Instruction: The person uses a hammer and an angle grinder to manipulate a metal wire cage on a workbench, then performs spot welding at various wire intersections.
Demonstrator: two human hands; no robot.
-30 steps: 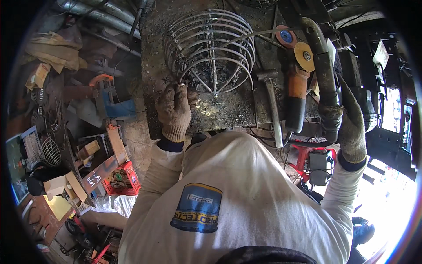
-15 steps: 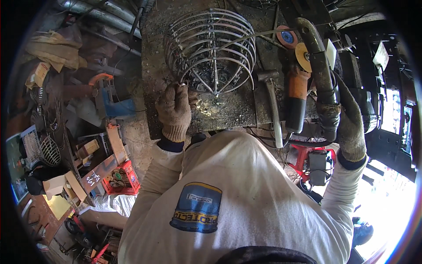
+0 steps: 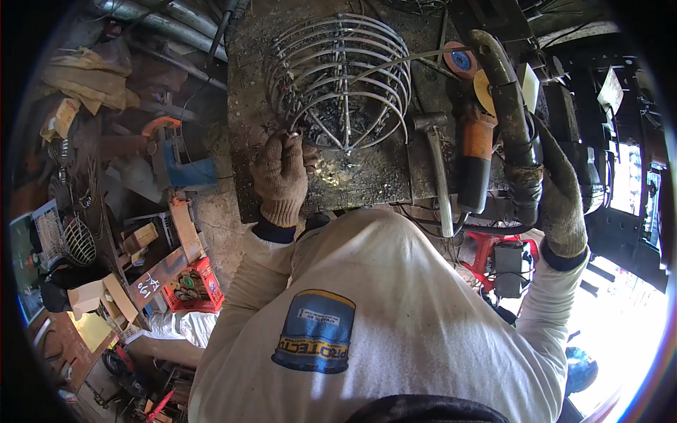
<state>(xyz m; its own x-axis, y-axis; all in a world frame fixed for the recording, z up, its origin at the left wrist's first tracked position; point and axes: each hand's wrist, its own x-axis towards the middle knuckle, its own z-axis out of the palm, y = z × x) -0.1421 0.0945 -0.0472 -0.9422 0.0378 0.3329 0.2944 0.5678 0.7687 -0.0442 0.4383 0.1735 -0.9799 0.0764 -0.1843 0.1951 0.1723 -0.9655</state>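
Observation:
A domed cage of bent metal rods [image 3: 342, 92] sits on the dark, littered workbench [image 3: 247, 169]. At its near left edge, my left hand [image 3: 281, 166], in a knitted work glove, is closed with its fingertips on a rod end of the cage. My right hand [image 3: 563, 187], also gloved, is wrapped round a worn, taped welding electrode holder [image 3: 509, 95]. A thin welding rod [image 3: 416, 55] reaches left from the holder's head and its far end lies over the cage. Part of my right hand's grip is hidden behind the holder.
Between cage and holder lie a hammer [image 3: 438, 169] and an orange and black angle grinder [image 3: 477, 144] with a yellow disc. A pinkish disc [image 3: 460, 60] is beyond it. A red crate of discs [image 3: 194, 285] stands at lower left, a red stool [image 3: 483, 257] below the bench.
The electrode holder and my right hand have shifted very slightly. My left hand and the cage stay in place.

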